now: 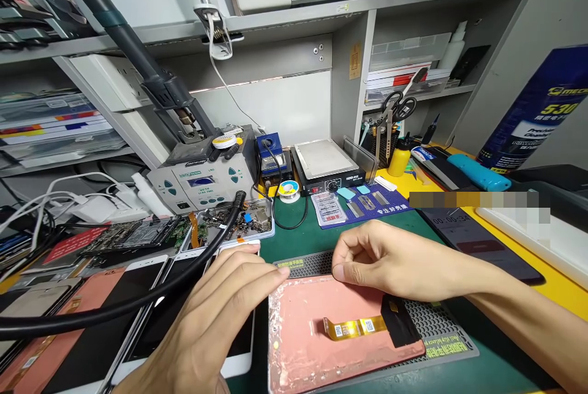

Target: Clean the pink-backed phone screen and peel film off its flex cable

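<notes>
A phone screen panel (303, 326) lies with its copper-pink back up on a grey honeycomb non-slip pad (443, 326). Whitish residue runs along its left and lower edges. A gold flex cable (353, 328) with two printed codes crosses it to a black patch (404, 323). My right hand (372, 259) is closed in a pinch at the panel's far edge; what its fingertips hold, if anything, is hidden. Stretched fingers of my left hand (220, 314) reach to the panel's far left corner, apart from one another. Its thumb is mostly hidden.
A black hose (151, 299) arches across the left side over white-framed phone screens (147, 314). Behind stand a soldering station (202, 179), a hot plate (328, 164) and a solder spool (289, 190). A phone (482, 247) showing a timer lies at right.
</notes>
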The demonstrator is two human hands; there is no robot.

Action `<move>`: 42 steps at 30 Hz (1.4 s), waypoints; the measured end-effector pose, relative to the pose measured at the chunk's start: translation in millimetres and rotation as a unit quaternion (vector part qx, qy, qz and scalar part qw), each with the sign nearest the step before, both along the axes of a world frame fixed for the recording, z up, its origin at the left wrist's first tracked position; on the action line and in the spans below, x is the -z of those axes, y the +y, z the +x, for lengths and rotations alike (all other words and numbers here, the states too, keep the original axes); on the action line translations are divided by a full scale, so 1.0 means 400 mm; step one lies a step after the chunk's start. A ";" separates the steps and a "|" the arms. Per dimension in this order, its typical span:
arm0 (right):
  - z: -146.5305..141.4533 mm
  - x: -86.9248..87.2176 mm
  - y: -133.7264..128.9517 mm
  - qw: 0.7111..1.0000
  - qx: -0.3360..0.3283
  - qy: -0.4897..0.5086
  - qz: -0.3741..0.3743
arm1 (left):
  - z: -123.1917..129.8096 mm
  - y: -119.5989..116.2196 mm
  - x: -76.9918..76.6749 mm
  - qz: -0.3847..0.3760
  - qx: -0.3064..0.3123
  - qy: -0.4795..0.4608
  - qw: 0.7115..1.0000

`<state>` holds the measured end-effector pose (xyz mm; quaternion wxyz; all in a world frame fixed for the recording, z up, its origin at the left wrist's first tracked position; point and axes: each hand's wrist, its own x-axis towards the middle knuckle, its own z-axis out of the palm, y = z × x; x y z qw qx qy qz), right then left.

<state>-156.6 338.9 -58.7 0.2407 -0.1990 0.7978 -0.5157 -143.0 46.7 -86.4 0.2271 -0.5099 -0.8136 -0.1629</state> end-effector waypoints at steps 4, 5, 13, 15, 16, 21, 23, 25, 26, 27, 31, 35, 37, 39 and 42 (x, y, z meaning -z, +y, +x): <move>0.008 -0.010 -0.003 1.000 0.004 0.021 0.023 | 0.008 -0.007 0.010 -0.005 -0.021 -0.002 1.000; 0.008 -0.009 -0.003 0.999 0.006 0.023 0.026 | 0.009 -0.007 0.010 -0.007 -0.028 -0.002 1.000; -0.005 0.002 0.008 1.000 0.002 -0.016 0.000 | 0.000 0.006 -0.011 -0.009 -0.001 0.012 1.000; -0.008 -0.001 0.010 1.000 0.003 -0.029 -0.004 | 0.005 0.002 -0.005 -0.017 -0.012 0.007 1.000; -0.010 -0.003 0.011 0.999 0.004 -0.035 -0.005 | 0.009 -0.002 0.000 -0.018 -0.024 0.003 1.000; -0.021 0.001 0.013 0.998 0.012 -0.065 -0.016 | 0.029 -0.011 0.011 -0.072 -0.066 -0.011 0.995; -0.024 0.006 0.015 0.997 0.020 -0.069 -0.022 | 0.031 -0.005 0.006 -0.092 -0.079 0.000 0.993; -0.025 0.007 0.016 0.997 0.027 -0.070 -0.030 | 0.030 0.003 0.000 -0.096 -0.086 0.011 0.992; -0.025 0.006 0.017 0.996 0.031 -0.070 -0.036 | 0.029 0.006 -0.002 -0.102 -0.088 0.011 0.991; -0.025 0.004 0.017 0.996 0.034 -0.071 -0.043 | 0.027 0.007 -0.003 -0.105 -0.088 0.011 0.990; -0.023 0.000 0.018 0.992 0.046 -0.082 -0.089 | 0.019 0.010 -0.002 -0.088 -0.071 0.002 0.994; -0.037 0.010 0.025 0.984 0.066 -0.087 -0.143 | 0.010 0.022 -0.009 -0.072 -0.051 -0.056 0.994; -0.050 0.012 0.032 0.980 0.070 -0.085 -0.166 | 0.009 0.028 -0.013 -0.077 -0.052 -0.092 0.991; -0.053 0.007 0.039 0.977 0.067 -0.082 -0.187 | 0.008 0.032 -0.014 -0.083 -0.055 -0.119 0.988; 0.003 -0.001 0.025 0.972 0.060 -0.070 -0.217 | 0.007 0.034 -0.014 -0.087 -0.056 -0.129 0.986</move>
